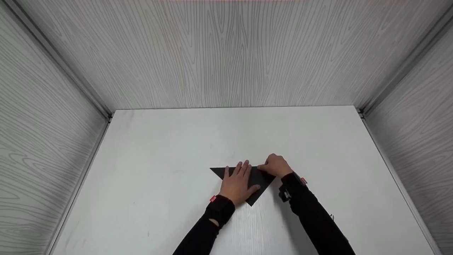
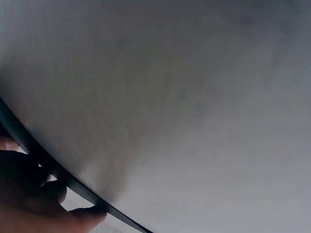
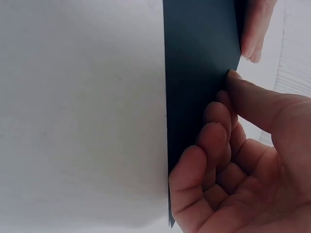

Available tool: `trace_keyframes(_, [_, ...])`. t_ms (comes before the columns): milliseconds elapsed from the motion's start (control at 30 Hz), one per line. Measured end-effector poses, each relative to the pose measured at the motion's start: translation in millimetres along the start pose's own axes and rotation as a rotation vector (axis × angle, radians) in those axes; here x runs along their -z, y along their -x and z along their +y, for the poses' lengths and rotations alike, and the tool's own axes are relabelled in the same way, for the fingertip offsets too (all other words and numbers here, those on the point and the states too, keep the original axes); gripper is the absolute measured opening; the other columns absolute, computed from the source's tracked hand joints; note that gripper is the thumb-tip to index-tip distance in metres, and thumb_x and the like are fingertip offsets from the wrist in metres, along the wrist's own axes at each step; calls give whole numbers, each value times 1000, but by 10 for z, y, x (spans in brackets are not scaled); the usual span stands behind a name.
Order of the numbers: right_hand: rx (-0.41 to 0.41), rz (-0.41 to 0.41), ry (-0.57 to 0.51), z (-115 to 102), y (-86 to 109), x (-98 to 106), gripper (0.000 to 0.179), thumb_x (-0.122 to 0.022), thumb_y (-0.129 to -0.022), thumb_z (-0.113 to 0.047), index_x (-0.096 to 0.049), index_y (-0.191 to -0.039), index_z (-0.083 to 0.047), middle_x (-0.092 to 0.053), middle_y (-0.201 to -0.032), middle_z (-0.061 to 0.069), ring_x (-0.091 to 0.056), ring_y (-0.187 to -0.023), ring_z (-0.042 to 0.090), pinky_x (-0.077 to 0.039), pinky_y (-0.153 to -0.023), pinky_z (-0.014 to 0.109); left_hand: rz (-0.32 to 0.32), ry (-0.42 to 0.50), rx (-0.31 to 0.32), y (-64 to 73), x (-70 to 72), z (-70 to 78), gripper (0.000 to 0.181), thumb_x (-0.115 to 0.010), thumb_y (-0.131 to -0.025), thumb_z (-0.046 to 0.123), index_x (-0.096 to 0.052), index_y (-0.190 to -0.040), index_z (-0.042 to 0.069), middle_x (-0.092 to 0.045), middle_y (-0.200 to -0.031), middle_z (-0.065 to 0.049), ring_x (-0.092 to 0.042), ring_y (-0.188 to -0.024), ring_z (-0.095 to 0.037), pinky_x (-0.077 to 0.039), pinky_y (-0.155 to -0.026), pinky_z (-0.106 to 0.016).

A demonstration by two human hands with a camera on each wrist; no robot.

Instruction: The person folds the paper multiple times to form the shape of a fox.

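A black sheet of paper point(image 1: 261, 178), folded into a triangle, lies on the white table with its long edge away from me and one corner pointing toward me. My left hand point(image 1: 236, 186) rests flat on its left half, fingers spread and thumb stretched out to the right. At the right part of the long edge, my right hand point(image 1: 277, 165) pinches the paper, thumb tip at the edge. The right wrist view shows its curled fingers point(image 3: 191, 167) against the dark sheet. Only a thin dark strip of paper point(image 2: 68, 179) shows beside the fingers in the left wrist view.
The white tabletop point(image 1: 159, 152) spreads around the paper on every side. Grey wood-grain panels stand at the back point(image 1: 226, 53), the left point(image 1: 42, 124) and the right point(image 1: 417, 106). Both forearms wear black sleeves and wrist straps.
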State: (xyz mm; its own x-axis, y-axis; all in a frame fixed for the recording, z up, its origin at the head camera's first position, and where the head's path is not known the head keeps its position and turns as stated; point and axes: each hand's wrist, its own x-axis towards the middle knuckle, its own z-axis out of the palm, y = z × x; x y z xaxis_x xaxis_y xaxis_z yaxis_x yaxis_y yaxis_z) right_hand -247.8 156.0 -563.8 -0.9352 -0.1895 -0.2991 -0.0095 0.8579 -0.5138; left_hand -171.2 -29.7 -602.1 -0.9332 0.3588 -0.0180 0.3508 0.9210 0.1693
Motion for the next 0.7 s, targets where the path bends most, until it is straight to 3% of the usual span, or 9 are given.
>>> trace_keyframes(200, [12, 8, 6, 39, 4, 2, 34, -74, -95, -29, -78, -89, 5, -77, -87, 17, -57, -67, 17, -46, -61, 29, -13, 29, -21, 13, 8, -56, 84, -52, -102, 67, -37, -165, 13, -34, -174, -4, -34, -162, -24, -31, -128, -60])
trace_keyframes(400, [16, 15, -9, 36, 11, -10, 33, -75, -95, -29, -77, -83, 2, -71, -76, 8, -52, -64, 15, -41, -59, 26, -29, 49, -14, 71, 57, -168, 85, -53, -101, 68, -37, -165, 14, -33, -174, -3, -32, -163, -24, -30, -130, -56])
trace_keyframes(700, [27, 16, 6, 65, 1, -32, 34, -74, -96, -29, -77, -86, 3, -70, -76, 8, -51, -64, 16, -40, -59, 27, -26, 105, 33, 233, 89, -426, 87, -57, -100, 65, -37, -164, 10, -34, -174, -7, -33, -162, -28, -28, -130, -57])
